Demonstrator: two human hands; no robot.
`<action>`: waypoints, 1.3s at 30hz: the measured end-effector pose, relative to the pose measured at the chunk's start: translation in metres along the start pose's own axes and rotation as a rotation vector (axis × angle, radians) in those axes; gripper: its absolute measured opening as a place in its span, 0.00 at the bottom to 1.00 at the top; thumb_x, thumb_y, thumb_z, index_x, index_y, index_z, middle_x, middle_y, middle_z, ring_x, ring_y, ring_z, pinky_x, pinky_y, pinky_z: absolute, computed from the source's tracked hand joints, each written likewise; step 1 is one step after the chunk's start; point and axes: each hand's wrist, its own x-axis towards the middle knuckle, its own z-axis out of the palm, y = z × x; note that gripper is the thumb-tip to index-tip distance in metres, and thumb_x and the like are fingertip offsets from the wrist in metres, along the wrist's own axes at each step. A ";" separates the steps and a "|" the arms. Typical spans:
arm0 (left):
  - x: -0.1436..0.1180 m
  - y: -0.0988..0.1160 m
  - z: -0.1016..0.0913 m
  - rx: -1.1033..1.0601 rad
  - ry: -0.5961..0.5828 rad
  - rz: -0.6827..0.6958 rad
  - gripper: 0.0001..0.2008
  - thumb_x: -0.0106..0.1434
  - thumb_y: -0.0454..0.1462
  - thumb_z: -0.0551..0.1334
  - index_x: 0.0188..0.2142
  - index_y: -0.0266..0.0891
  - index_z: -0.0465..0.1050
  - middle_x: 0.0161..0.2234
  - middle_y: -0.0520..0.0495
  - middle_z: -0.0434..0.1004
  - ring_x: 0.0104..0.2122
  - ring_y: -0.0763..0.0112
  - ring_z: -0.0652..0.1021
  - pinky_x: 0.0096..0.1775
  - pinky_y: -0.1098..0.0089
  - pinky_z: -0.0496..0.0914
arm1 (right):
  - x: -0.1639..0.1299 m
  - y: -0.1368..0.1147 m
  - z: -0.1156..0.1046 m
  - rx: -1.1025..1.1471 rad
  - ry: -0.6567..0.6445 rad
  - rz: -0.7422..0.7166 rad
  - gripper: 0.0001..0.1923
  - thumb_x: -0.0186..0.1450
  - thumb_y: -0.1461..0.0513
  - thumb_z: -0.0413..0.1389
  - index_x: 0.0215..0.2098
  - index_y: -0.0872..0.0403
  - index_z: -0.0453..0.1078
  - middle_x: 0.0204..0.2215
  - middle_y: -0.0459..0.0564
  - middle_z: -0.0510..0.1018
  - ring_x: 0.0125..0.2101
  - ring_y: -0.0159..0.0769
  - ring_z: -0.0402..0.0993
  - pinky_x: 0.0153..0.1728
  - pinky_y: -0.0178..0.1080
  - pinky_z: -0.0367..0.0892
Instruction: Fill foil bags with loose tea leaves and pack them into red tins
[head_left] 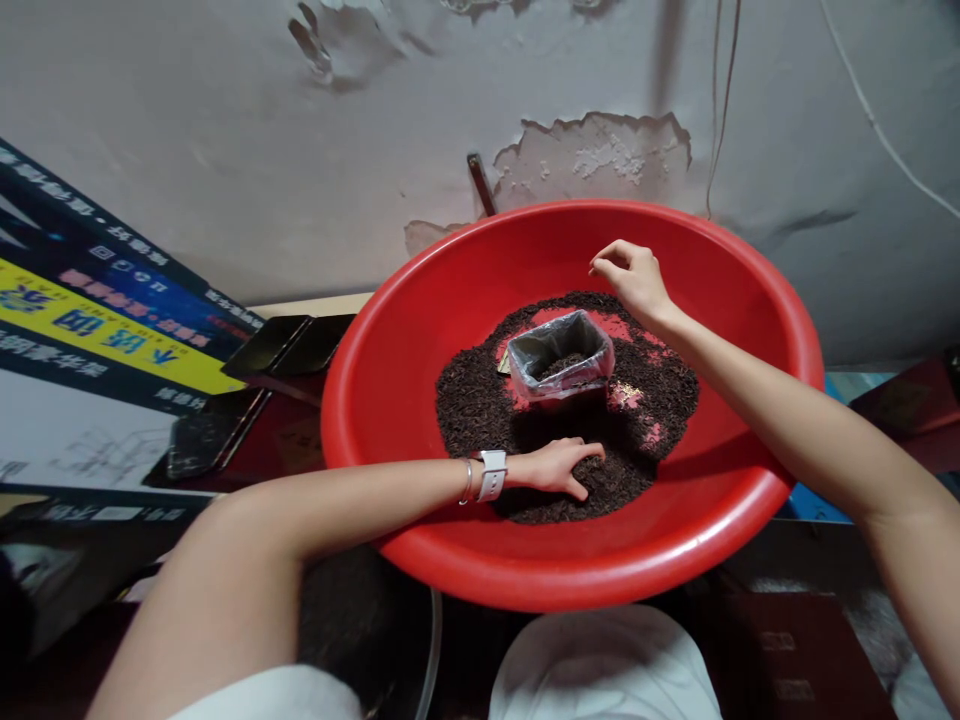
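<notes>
A wide red plastic tub [390, 400] holds a spread heap of dark, dry loose leaves that look like tea [472, 400]. Within it stands a box lined with clear plastic [529, 372], with some of the same leaves inside. My left hand [559, 467], with a white watch at the wrist, rests on the leaves in front of the box, thumb and fingers apart. Above the far right part of the tub hovers my right hand [634, 280], fingers curled into a pinch; whatever they hold, if anything, is too small to make out.
Dark red boxes [285, 430] with black lids stand at the left, by a large printed carton [112, 330]. Behind the tub rises a wall with peeling plaster [592, 150]. Another dark red box [911, 410] is at the right.
</notes>
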 end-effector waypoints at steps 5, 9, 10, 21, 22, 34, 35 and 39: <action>-0.002 0.006 -0.006 -0.098 0.060 0.087 0.27 0.55 0.36 0.70 0.54 0.40 0.68 0.48 0.42 0.74 0.48 0.56 0.74 0.52 0.62 0.66 | -0.001 -0.002 0.000 -0.006 0.007 0.009 0.06 0.59 0.63 0.52 0.29 0.54 0.70 0.30 0.48 0.78 0.35 0.36 0.74 0.45 0.45 0.67; -0.002 0.010 -0.011 -0.171 0.107 0.135 0.26 0.54 0.36 0.70 0.52 0.40 0.68 0.48 0.44 0.74 0.49 0.57 0.74 0.53 0.62 0.65 | -0.002 -0.003 0.001 0.008 0.014 0.027 0.05 0.58 0.63 0.52 0.28 0.54 0.70 0.29 0.48 0.78 0.35 0.36 0.74 0.45 0.44 0.67; -0.002 0.011 -0.012 -0.184 0.111 0.141 0.26 0.54 0.36 0.70 0.52 0.40 0.68 0.49 0.43 0.73 0.49 0.57 0.74 0.54 0.62 0.65 | -0.002 -0.003 0.001 0.013 0.016 0.030 0.05 0.58 0.63 0.52 0.28 0.54 0.70 0.29 0.48 0.78 0.35 0.36 0.74 0.46 0.44 0.67; -0.033 0.040 -0.073 -0.470 0.400 0.330 0.19 0.55 0.35 0.65 0.47 0.40 0.68 0.50 0.45 0.73 0.51 0.59 0.72 0.56 0.60 0.64 | -0.002 0.000 0.001 0.033 0.023 0.058 0.05 0.58 0.63 0.53 0.27 0.54 0.71 0.30 0.48 0.79 0.35 0.37 0.74 0.46 0.44 0.67; -0.035 0.039 -0.082 -0.489 0.450 0.324 0.19 0.54 0.36 0.64 0.47 0.40 0.68 0.49 0.45 0.73 0.50 0.59 0.72 0.55 0.60 0.64 | -0.002 0.001 0.001 0.034 0.024 0.061 0.05 0.58 0.63 0.53 0.27 0.54 0.71 0.30 0.48 0.79 0.35 0.37 0.74 0.45 0.44 0.67; -0.011 -0.007 -0.131 -0.644 0.956 0.090 0.20 0.50 0.41 0.66 0.42 0.39 0.66 0.39 0.51 0.74 0.41 0.66 0.74 0.46 0.66 0.70 | 0.000 0.001 -0.001 0.033 0.034 0.078 0.05 0.58 0.64 0.52 0.27 0.54 0.70 0.28 0.46 0.78 0.35 0.36 0.74 0.45 0.43 0.67; -0.011 -0.009 -0.130 -0.652 0.956 0.085 0.20 0.50 0.41 0.67 0.41 0.38 0.67 0.39 0.50 0.75 0.42 0.66 0.75 0.46 0.65 0.70 | 0.000 0.001 -0.001 0.029 0.032 0.081 0.05 0.58 0.64 0.52 0.26 0.54 0.70 0.28 0.46 0.78 0.35 0.36 0.74 0.45 0.43 0.67; -0.014 -0.008 -0.130 -0.653 0.925 0.129 0.19 0.51 0.42 0.68 0.42 0.37 0.72 0.43 0.47 0.79 0.45 0.64 0.76 0.50 0.63 0.69 | 0.000 0.001 -0.001 0.023 0.029 0.074 0.05 0.58 0.64 0.52 0.27 0.54 0.70 0.28 0.47 0.78 0.35 0.36 0.74 0.45 0.43 0.67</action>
